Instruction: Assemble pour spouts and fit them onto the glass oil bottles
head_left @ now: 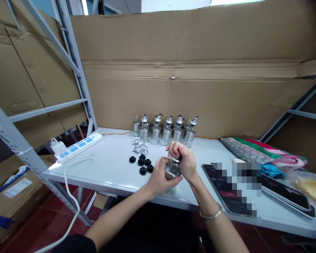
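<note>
My left hand [160, 177] is wrapped round a glass bottle with a metal sleeve [173, 170], upright over the front edge of the table. The fingers of my right hand [183, 158] are curled closed round the bottle's silver cap [176, 159]; its upper part is hidden behind them. Left of the bottle lie several black round stoppers [141, 162]. Behind these is a small pile of silver pour spouts [140, 147]. At the back, several similar bottles [166, 133] stand in rows, most with silver spouts fitted.
A white power strip [79, 147] with a cable lies on the left of the table [107, 168]. On the right are a tablet showing a timer [221, 189], a dark phone-like device [284, 191] and colourful cloth [265, 151]. Cardboard [186, 42] walls the back; metal posts [76, 59] flank it.
</note>
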The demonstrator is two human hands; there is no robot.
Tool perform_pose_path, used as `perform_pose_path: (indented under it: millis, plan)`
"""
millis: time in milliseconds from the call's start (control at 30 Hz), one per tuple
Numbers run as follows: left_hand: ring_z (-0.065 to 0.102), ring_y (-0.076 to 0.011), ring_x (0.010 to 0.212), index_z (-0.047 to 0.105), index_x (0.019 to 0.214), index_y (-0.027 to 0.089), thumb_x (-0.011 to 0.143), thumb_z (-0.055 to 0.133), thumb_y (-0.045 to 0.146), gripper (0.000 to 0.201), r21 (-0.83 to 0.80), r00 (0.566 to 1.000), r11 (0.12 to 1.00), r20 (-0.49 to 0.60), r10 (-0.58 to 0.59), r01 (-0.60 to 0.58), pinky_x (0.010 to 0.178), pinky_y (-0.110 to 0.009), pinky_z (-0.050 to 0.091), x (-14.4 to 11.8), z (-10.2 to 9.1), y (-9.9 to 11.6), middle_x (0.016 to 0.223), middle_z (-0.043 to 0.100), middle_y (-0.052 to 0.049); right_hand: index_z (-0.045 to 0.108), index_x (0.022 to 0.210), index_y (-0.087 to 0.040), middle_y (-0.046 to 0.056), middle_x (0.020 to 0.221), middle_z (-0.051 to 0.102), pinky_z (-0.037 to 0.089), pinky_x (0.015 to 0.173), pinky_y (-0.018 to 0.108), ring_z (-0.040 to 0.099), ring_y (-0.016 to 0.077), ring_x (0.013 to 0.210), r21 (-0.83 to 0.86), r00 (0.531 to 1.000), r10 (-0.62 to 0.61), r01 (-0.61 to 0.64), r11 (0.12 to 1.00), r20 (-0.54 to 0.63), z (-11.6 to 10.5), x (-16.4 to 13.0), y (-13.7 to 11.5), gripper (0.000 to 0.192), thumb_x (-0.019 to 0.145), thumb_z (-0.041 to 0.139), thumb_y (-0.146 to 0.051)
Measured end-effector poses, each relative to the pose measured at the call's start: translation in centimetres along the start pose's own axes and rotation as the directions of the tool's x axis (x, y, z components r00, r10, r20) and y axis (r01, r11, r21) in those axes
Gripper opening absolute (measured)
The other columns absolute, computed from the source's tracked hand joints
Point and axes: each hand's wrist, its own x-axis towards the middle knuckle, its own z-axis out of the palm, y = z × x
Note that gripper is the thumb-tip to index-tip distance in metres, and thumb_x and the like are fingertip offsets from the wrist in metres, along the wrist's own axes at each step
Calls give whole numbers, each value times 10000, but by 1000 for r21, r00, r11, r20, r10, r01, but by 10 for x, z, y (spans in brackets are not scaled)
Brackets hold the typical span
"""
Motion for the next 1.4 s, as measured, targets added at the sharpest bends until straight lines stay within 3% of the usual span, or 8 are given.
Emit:
perform_pose_path:
  millis: [233, 367, 500, 600, 733, 900, 1133, 1400]
  plan:
    - [608, -225, 846, 426, 1105, 190, 709, 710, 415, 537, 25, 980, 994, 167, -109, 106, 742, -325, 484, 0, -7, 9, 860, 595, -23, 419, 617, -213, -17, 597, 429, 387, 603, 303, 445, 146, 584, -91, 999, -5, 2, 996, -39, -5, -6, 4, 394, 955, 352, -405]
    - [607, -204, 794, 425, 1138, 188, 747, 689, 434, 532, 60, 979, 995, 183, -93, 83, 718, -307, 479, 2, -13, 11, 884, 601, -25, 510, 827, -218, 5, 724, 541, 422, 670, 318, 523, 160, 681, -133, 994, -40, 27, 991, -98, -4, -2, 0, 313, 924, 401, -495]
    - [591, -162, 751, 406, 1176, 205, 787, 649, 490, 540, -86, 999, 996, -38, 17, -20, 687, -276, 483, 19, -31, 14, 954, 590, -34, 465, 934, -245, 20, 874, 540, 432, 764, 347, 548, 165, 795, -142, 952, -143, 108, 984, -270, -8, 12, -3, 303, 917, 370, -532]
    - [589, -181, 881, 391, 1199, 216, 831, 613, 472, 500, -65, 958, 995, -282, 50, -71, 807, -313, 478, 42, -62, 8, 1011, 569, -51, 462, 909, -242, 10, 841, 530, 426, 759, 339, 546, 158, 780, -171, 925, -153, 98, 980, -347, -18, 27, 3, 267, 908, 398, -502]
    - [522, -218, 1095, 375, 1255, 225, 830, 621, 385, 516, 147, 874, 988, -485, 27, 51, 988, -377, 406, 69, -116, -28, 1188, 498, -85, 476, 877, -229, 4, 802, 540, 424, 722, 315, 543, 149, 741, -199, 916, -96, 19, 980, -390, -34, 40, 21, 268, 893, 433, -493]
    - [398, -295, 1268, 387, 1257, 159, 815, 602, 261, 502, 198, 848, 965, -528, -44, 174, 1089, -469, 295, 87, -158, -87, 1275, 445, -156, 471, 870, -228, -2, 788, 544, 423, 693, 291, 543, 138, 728, -221, 902, -34, -69, 973, -430, -41, 42, 49, 266, 907, 411, -485]
    - [371, -304, 1303, 362, 1290, 144, 817, 597, 228, 535, 243, 852, 938, -515, -92, 248, 1117, -478, 259, 105, -163, -135, 1301, 421, -172, 532, 903, -161, -10, 752, 551, 446, 662, 304, 546, 130, 677, -267, 887, -2, -137, 954, -462, -53, 36, 81, 330, 918, 452, -480]
    - [286, -292, 1378, 279, 1380, 141, 865, 545, 239, 588, 266, 869, 934, -487, -85, 240, 1150, -474, 211, 120, -164, -173, 1410, 331, -196, 555, 960, -155, -9, 752, 560, 463, 681, 318, 554, 130, 675, -327, 882, -13, -161, 931, -472, -65, 29, 92, 349, 921, 450, -485]
